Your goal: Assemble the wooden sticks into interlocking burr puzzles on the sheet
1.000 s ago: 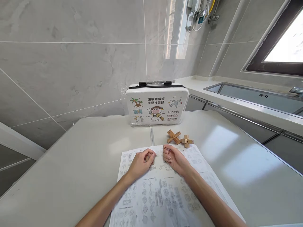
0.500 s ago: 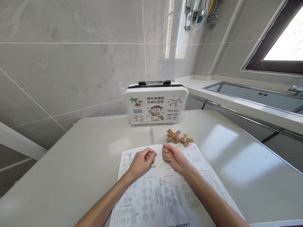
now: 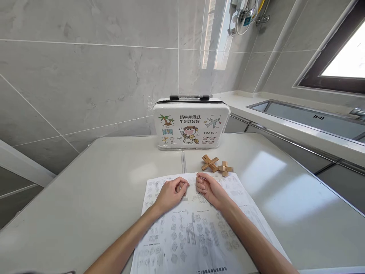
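My left hand and my right hand rest side by side on a printed instruction sheet full of small puzzle diagrams. Both are loosely curled into fists with nothing visible in them. Just beyond the right hand, two wooden burr puzzles lie on the table: a larger cross-shaped one and a smaller knot beside it. Neither hand touches them.
A white cartoon-printed travel case with a black handle stands against the tiled wall at the back of the white table. A counter with a sink runs along the right, under a window.
The hands have stayed put; only the head camera has shifted slightly, so the scene sits a little to the right.
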Demonstrator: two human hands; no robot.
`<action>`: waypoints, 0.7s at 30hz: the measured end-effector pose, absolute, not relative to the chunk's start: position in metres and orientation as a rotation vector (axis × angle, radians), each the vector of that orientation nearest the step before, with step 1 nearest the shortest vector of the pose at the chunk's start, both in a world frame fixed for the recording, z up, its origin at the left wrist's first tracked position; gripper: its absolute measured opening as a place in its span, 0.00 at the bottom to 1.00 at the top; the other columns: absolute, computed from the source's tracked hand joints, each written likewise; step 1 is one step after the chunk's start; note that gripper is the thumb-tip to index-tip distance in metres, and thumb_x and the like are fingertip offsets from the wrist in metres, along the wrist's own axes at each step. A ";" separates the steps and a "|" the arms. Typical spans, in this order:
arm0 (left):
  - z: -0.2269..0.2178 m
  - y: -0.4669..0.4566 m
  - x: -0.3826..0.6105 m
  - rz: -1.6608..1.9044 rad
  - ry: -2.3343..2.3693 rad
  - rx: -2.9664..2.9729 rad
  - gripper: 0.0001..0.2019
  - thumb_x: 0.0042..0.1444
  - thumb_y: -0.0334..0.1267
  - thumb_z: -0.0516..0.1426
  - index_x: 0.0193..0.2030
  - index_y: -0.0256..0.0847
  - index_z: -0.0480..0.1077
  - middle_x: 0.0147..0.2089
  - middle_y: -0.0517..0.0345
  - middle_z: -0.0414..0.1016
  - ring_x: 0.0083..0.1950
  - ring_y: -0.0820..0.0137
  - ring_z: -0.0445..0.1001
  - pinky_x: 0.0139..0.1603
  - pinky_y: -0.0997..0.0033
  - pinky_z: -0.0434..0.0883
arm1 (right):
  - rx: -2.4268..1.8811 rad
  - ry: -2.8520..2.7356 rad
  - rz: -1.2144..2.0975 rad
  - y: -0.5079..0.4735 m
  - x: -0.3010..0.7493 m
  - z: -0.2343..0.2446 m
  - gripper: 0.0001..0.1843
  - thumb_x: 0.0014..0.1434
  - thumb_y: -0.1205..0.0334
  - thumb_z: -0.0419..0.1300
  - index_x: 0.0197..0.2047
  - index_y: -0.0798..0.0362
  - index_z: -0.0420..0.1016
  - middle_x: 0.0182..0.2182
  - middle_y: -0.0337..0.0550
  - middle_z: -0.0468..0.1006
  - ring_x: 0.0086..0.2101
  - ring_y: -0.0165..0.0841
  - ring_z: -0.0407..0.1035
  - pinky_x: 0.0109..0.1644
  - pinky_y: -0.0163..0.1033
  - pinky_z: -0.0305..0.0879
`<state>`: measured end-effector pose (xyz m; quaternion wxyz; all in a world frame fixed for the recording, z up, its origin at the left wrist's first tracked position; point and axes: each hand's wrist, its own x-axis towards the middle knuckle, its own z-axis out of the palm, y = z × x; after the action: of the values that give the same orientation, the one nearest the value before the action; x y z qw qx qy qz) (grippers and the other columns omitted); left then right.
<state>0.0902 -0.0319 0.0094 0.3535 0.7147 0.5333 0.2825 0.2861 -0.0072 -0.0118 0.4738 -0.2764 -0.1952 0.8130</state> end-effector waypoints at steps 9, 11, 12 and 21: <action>0.009 -0.032 0.091 0.776 1.370 1.845 0.15 0.66 0.49 0.53 0.40 0.42 0.77 0.27 0.61 0.77 0.26 0.72 0.68 0.30 0.73 0.63 | -0.687 -0.516 1.971 -0.008 0.286 -0.010 0.14 0.57 0.61 0.71 0.31 0.53 0.69 0.24 0.33 0.65 0.21 0.23 0.54 0.23 0.30 0.53; 0.010 -0.032 0.092 0.784 1.369 1.842 0.16 0.66 0.49 0.54 0.40 0.42 0.77 0.27 0.61 0.77 0.26 0.72 0.68 0.30 0.73 0.63 | -0.696 -0.518 1.967 -0.008 0.287 -0.009 0.14 0.57 0.61 0.72 0.31 0.53 0.69 0.24 0.33 0.66 0.21 0.23 0.54 0.23 0.31 0.53; 0.010 -0.032 0.092 0.782 1.368 1.841 0.16 0.66 0.49 0.54 0.40 0.42 0.77 0.26 0.61 0.77 0.26 0.72 0.69 0.30 0.73 0.63 | -0.697 -0.519 1.967 -0.008 0.287 -0.009 0.14 0.56 0.61 0.72 0.31 0.53 0.69 0.24 0.33 0.66 0.21 0.23 0.55 0.23 0.31 0.53; 0.010 -0.032 0.092 0.763 1.363 1.828 0.16 0.67 0.50 0.53 0.41 0.43 0.77 0.27 0.61 0.78 0.27 0.71 0.70 0.32 0.72 0.64 | -0.692 -0.512 1.971 -0.007 0.289 -0.013 0.14 0.57 0.61 0.71 0.32 0.53 0.69 0.24 0.33 0.65 0.22 0.23 0.54 0.23 0.30 0.54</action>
<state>0.0920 -0.0321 0.0100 0.3603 0.7094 0.5287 0.2959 0.2893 -0.0066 -0.0129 0.4752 -0.2830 -0.2095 0.8064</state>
